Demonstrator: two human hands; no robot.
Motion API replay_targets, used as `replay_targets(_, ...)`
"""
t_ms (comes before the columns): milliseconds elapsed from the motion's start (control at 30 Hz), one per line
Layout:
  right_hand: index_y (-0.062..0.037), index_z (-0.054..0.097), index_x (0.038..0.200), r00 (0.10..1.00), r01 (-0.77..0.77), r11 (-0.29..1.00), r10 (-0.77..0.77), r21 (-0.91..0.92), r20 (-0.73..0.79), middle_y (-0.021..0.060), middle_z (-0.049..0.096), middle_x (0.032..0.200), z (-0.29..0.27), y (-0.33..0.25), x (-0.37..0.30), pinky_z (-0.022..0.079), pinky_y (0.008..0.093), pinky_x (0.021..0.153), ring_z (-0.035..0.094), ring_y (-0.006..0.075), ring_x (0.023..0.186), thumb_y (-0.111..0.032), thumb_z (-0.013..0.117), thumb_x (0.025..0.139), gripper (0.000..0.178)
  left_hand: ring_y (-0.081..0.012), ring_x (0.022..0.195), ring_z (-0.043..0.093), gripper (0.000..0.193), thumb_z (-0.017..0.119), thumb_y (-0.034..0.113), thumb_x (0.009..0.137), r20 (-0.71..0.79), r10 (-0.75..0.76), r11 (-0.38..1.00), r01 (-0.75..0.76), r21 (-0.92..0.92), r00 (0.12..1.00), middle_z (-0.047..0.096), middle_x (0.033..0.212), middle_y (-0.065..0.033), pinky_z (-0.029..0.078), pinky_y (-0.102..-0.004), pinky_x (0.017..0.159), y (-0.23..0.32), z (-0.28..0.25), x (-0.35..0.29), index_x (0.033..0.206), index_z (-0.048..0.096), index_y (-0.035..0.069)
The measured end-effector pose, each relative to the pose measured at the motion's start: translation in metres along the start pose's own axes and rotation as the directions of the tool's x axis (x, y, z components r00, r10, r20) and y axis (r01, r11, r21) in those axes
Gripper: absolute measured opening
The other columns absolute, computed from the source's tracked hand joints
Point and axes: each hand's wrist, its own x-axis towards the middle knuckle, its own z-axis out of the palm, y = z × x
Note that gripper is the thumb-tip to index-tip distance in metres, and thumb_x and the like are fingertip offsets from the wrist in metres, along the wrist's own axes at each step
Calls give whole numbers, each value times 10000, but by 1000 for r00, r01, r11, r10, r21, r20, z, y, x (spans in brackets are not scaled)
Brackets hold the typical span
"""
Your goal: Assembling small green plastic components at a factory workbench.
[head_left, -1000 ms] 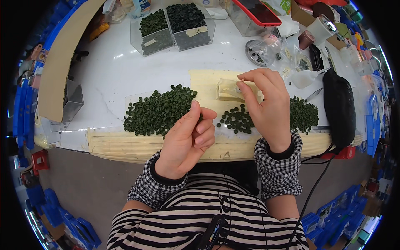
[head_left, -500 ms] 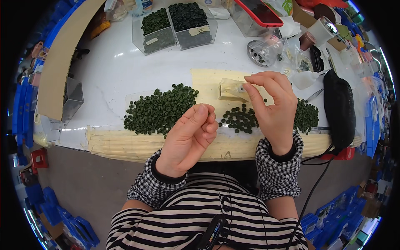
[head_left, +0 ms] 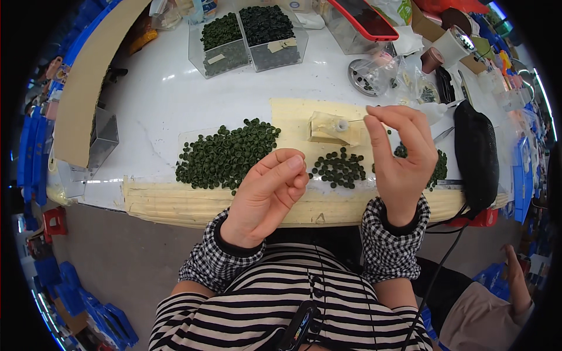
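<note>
My left hand [head_left: 257, 196] is closed in a pinch over the table's front edge; whatever its fingertips hold is hidden. To its left lies a big heap of small dark green cup-shaped pieces [head_left: 225, 155]. My right hand [head_left: 407, 155] pinches a thin needle-like tool [head_left: 356, 120] between thumb and forefinger, pointing left. The tool's tip is close to a small whitish nozzle [head_left: 341, 124] on a tape-wrapped block [head_left: 325, 136]. Below the block is a looser group of small green pieces [head_left: 339, 168]. Another green pile [head_left: 440, 171] is partly hidden behind my right hand.
Two clear bins [head_left: 275, 55] of green pieces stand at the back. A red-cased phone [head_left: 366, 20] rests on a clear box. A black pouch [head_left: 477, 152] and a white bottle [head_left: 431, 111] are at right. Cardboard [head_left: 88, 88] stands at left. Another person [head_left: 483, 316] is behind at lower right.
My right hand has moved right and slightly down, away from the block's nozzle, and the thin tool now shows. My left hand has barely shifted. Another person has come into view at lower right.
</note>
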Motion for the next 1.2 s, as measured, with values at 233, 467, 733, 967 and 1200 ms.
replay_targets(233, -18, 724, 917, 998, -38, 992, 45, 118, -54, 84, 661, 878, -9, -9, 0, 471, 276, 738, 613, 185, 815, -5, 736, 792, 126, -90, 857, 571, 272, 592, 117, 965, -84, 18, 999, -15, 34, 996, 639, 1019, -57, 499, -195, 764, -1, 10, 2, 1212, 601, 4)
replay_targets(467, -27, 723, 924, 998, -44, 980, 51, 193, -30, 82, 661, 887, -9, -18, -4, 472, 283, 742, 611, 188, 833, -14, 743, 784, 143, -91, 782, 476, 272, 552, 162, 992, -92, 1, 998, 5, 67, 996, 612, 985, -47, 421, -194, 658, -5, 6, 2, 1208, 589, 1)
replay_targets(733, -11, 682, 885, 994, -27, 960, -3, 279, 106, 91, 664, 872, -8, -33, -8, 486, 295, 711, 616, 217, 818, -11, 738, 782, 117, -59, 695, 468, 286, 606, 179, 967, -16, -25, 996, 27, 82, 1000, 664, 938, -38, 382, -179, 599, -5, 7, 2, 1183, 630, -7)
replay_targets(967, 2, 652, 882, 987, -98, 917, 39, 386, 156, 96, 663, 849, -1, -31, -12, 501, 297, 693, 629, 224, 773, -9, 708, 820, 84, -86, 728, 421, 270, 569, 175, 981, 33, -20, 993, 16, 118, 999, 602, 955, -35, 374, -200, 627, -5, 2, 1, 1187, 612, 6)
replay_targets(1200, 17, 641, 896, 961, -252, 835, 158, 489, 226, 93, 647, 833, 7, -32, -17, 506, 263, 656, 631, 171, 725, -13, 671, 866, 52, -84, 727, 415, 271, 569, 185, 981, 21, -24, 992, 22, 120, 999, 590, 946, -27, 372, -202, 629, -6, 2, 1, 1177, 619, 4)
